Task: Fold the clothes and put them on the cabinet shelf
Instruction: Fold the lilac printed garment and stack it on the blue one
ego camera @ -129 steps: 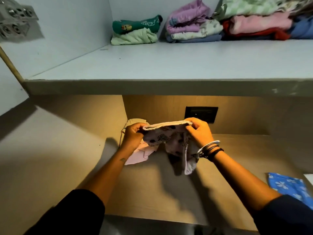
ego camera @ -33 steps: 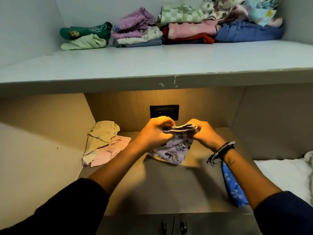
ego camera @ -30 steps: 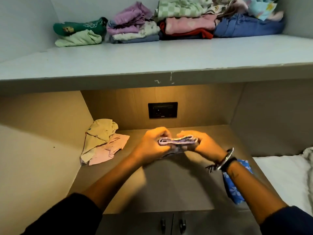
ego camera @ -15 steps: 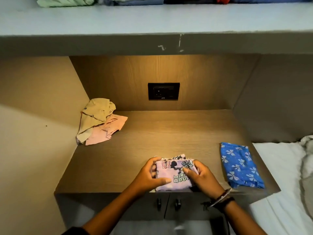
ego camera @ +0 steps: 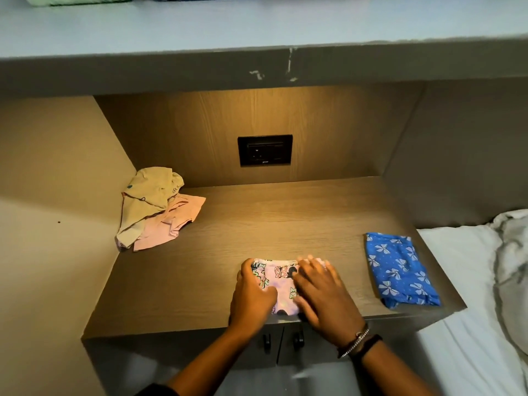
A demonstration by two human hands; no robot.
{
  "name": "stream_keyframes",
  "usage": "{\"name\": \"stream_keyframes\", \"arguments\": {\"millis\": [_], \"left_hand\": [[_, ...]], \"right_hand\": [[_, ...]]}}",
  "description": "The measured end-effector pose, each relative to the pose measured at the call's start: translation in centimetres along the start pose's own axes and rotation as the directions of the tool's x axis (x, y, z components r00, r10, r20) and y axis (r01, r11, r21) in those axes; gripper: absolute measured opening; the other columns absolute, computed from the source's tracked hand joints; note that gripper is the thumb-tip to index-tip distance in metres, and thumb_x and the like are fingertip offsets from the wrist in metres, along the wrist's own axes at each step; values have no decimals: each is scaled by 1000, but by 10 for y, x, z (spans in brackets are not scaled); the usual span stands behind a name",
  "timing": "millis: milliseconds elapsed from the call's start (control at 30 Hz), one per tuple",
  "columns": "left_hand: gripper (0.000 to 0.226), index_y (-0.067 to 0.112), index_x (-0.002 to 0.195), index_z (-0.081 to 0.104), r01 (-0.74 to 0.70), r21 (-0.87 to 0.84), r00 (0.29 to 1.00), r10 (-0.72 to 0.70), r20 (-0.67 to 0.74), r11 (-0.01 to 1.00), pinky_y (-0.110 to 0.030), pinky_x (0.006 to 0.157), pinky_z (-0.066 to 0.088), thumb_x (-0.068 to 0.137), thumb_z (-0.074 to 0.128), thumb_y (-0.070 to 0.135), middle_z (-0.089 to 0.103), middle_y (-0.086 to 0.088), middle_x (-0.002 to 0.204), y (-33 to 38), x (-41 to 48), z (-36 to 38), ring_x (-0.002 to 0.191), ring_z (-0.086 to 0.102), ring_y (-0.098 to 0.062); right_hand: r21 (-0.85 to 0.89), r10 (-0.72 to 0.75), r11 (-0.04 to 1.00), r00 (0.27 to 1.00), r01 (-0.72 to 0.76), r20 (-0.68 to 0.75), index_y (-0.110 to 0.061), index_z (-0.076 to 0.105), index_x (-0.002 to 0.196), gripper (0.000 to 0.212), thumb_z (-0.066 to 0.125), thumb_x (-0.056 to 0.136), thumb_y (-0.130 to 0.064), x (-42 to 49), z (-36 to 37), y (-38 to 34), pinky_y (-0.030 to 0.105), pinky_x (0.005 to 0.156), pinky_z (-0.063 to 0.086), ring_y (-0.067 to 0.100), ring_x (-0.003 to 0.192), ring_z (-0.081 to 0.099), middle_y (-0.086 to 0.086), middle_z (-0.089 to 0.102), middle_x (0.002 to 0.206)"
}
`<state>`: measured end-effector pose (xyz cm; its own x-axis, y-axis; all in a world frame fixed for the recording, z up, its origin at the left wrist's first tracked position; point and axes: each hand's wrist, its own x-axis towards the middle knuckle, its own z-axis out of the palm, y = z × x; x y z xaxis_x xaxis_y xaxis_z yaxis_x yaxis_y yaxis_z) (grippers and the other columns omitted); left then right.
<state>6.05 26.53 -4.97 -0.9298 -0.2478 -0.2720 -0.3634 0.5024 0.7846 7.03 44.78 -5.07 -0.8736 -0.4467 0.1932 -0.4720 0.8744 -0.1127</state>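
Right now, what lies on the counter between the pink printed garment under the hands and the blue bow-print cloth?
Nothing: in the head view, only bare wooden counter separates the pink printed garment from the blue bow-print cloth.

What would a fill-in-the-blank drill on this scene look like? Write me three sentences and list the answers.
1. Both hands press on the pink printed garment, which lies near the ____ edge of the wooden counter.
2. The folded cloth to the right of the hands is blue with white ____.
3. In the far left corner, a beige garment lies partly on top of a ____ one.

Missing words: front; bows; pink
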Motion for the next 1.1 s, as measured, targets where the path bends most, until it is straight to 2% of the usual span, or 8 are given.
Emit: {"name": "stream_keyframes", "arguments": {"millis": [100, 200, 333, 500, 633, 800, 933, 1100], "left_hand": [[79, 22, 140, 29, 50, 122, 997, -42, -69, 991, -41, 84, 57, 75, 73, 27, 40, -6, 141, 3, 3, -2, 116, 53, -26], [42, 16, 112, 48, 184, -97, 982, -177, 71, 978, -32, 66, 59, 78, 73, 19, 64, -8, 112, 13, 12, -6, 86, 65, -20], [18, 11, 72, 58, 280, -265, 949, -224, 223, 923, -14, 33, 30, 84, 69, 19, 57, 1, 49, 27, 21, -17, 35, 48, -11], [34, 10, 85, 59, 541, -474, 809, -276, 519, 695, -17, 36, 23, 95, 49, 41, 58, -1, 55, 40, 25, -26, 38, 39, -11], [60, 6, 108, 55, 433, -605, 882, -176, 437, 669, -28, 57, 38, 90, 43, 62, 61, -11, 92, 57, 16, -11, 71, 51, -18], [56, 21, 116, 62, 368, -620, 816, 79, 573, 693, -37, 78, 55, 81, 57, 63, 72, -6, 114, 93, -10, 37, 104, 69, -27], [49, 10, 122, 66, 519, -621, 686, 148, 713, 588, -49, 99, 50, 80, 74, 32, 69, -18, 122, 124, -16, 74, 112, 65, -36], [43, 6, 122, 62, 482, -666, 741, 141, 657, 569, -48, 92, 53, 81, 73, 9, 71, -17, 117, 165, -5, 119, 108, 67, -35]], "right_hand": [[23, -81, 997, 963, 78, 256, -22, 28, 149, 82, 33, 85, -73, -5, 3, 3, 54, 114, 1, 23, 147, 19, 2, 23, 159], [-12, -118, 992, 956, 126, 270, -21, 31, 148, 85, 48, 80, -69, 1, 3, 5, 51, 116, 9, 25, 145, 25, 4, 27, 157], [-63, -157, 984, 977, 167, 145, -25, 67, 115, 56, 71, 68, -56, 2, -8, -3, 35, 92, 54, 20, 109, 65, 1, 68, 123], [327, 80, 941, 997, -83, 24, -23, 63, 110, 26, 49, 91, -33, 0, -26, 0, 34, 70, 53, 19, 88, 66, -1, 71, 99], [825, 429, 437, 889, -360, 161, -26, 65, 96, 12, 53, 95, -20, 4, -60, 29, 26, 62, 56, 12, 80, 69, -3, 73, 87], [929, 518, 3, 795, -369, 314, -13, 68, 97, 14, 54, 94, -9, -5, -89, 78, 26, 61, 56, 17, 72, 71, 3, 76, 83], [936, 568, -241, 744, -258, 352, 6, 58, 113, 24, 48, 95, -4, -13, -99, 114, 38, 76, 56, 30, 84, 65, 23, 68, 102], [921, 633, -273, 669, -276, 389, 0, 62, 111, 22, 51, 95, -9, -29, -100, 165, 46, 84, 54, 35, 94, 65, 22, 69, 107]]}}
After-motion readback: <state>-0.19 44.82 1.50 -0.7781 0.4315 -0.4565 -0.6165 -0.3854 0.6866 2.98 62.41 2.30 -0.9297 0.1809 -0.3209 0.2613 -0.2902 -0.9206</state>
